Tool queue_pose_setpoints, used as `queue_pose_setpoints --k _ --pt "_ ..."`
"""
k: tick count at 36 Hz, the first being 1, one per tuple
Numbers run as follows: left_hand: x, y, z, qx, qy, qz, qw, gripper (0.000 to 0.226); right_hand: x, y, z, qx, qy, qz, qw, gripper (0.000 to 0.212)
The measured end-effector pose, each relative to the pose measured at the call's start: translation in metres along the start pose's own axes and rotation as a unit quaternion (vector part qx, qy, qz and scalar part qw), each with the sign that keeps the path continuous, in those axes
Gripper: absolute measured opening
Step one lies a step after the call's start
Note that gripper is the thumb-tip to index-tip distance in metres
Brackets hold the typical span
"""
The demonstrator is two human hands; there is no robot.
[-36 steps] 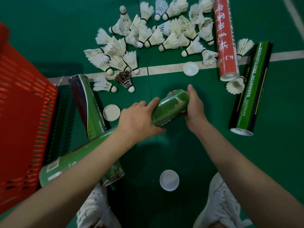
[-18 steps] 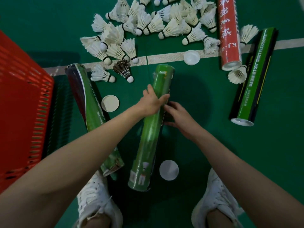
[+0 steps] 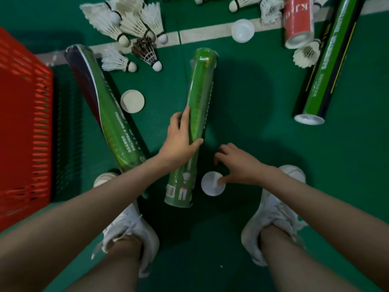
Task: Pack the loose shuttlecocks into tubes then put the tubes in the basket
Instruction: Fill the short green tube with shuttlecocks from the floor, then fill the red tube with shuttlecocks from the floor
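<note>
A light green tube [image 3: 200, 85] lies on the floor between my feet, pointing away from me. My left hand [image 3: 181, 142] grips its middle, thumb across the top. Just right of the tube's near end lies a white cap [image 3: 210, 189]; the thumb of my right hand [image 3: 240, 163] touches it, the loosely curled fingers holding nothing. Loose white shuttlecocks [image 3: 126, 20] and one dark shuttlecock [image 3: 147, 52] lie at the top left. The red basket [image 3: 23, 123] stands at the left edge.
A green and dark tube [image 3: 105, 106] lies left of the held one with a cap [image 3: 132, 101] beside it. At the right lie a red tube [image 3: 297, 22], a green and black tube [image 3: 324, 66] and a shuttlecock [image 3: 306, 55]. Another cap [image 3: 242, 31] sits on the white line.
The green tube went from being held up in both hands to lying on the floor. My right hand left it and dropped to the white cap. The view tilted down.
</note>
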State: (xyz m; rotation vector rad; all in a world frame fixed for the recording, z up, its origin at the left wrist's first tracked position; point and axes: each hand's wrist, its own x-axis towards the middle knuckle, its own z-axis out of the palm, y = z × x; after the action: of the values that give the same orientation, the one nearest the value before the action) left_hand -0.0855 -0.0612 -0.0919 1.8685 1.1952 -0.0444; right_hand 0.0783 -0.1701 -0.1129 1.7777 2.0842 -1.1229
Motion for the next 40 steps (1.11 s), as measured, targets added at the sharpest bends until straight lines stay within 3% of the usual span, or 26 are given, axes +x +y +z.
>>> queue_pose_setpoints --k 2,6,9,12,16,20,27,33,40 --pt "-0.007 -0.001 0.005 0.006 0.006 0.011 1.0 0.089 -0.004 -0.001 0.01 -0.043 0.002 -0.01 0.999 0.049" --pt "-0.01 -0.002 0.008 0.004 0.012 0.0 1.0 0.093 -0.006 -0.003 0.02 -0.017 0.038 -0.006 0.999 0.023" --pt "-0.007 0.0 0.006 0.002 0.01 -0.009 1.0 0.093 -0.003 0.0 0.019 -0.016 0.067 0.021 0.997 0.02" --pt "0.002 0.001 0.003 0.005 0.036 0.005 0.999 0.089 0.008 0.013 0.0 0.061 0.149 0.125 0.979 0.019" --pt "0.022 0.007 -0.002 -0.025 0.075 -0.002 0.997 0.085 0.038 0.043 -0.052 0.177 0.25 0.28 0.91 0.023" --pt "0.043 0.018 -0.008 -0.044 0.072 -0.017 0.996 0.075 0.066 0.059 -0.097 0.216 0.247 0.347 0.879 0.044" --pt "0.059 0.036 -0.042 0.129 -0.049 -0.029 0.99 0.075 0.052 0.056 -0.121 0.223 0.166 0.293 0.915 0.034" --pt "0.041 0.089 -0.07 0.286 -0.203 0.02 0.936 0.044 0.027 0.046 -0.147 0.226 0.182 0.246 0.925 0.027" --pt "0.037 0.114 -0.077 0.334 -0.202 0.08 0.917 0.053 0.024 0.037 -0.169 0.186 0.194 0.218 0.938 0.032"
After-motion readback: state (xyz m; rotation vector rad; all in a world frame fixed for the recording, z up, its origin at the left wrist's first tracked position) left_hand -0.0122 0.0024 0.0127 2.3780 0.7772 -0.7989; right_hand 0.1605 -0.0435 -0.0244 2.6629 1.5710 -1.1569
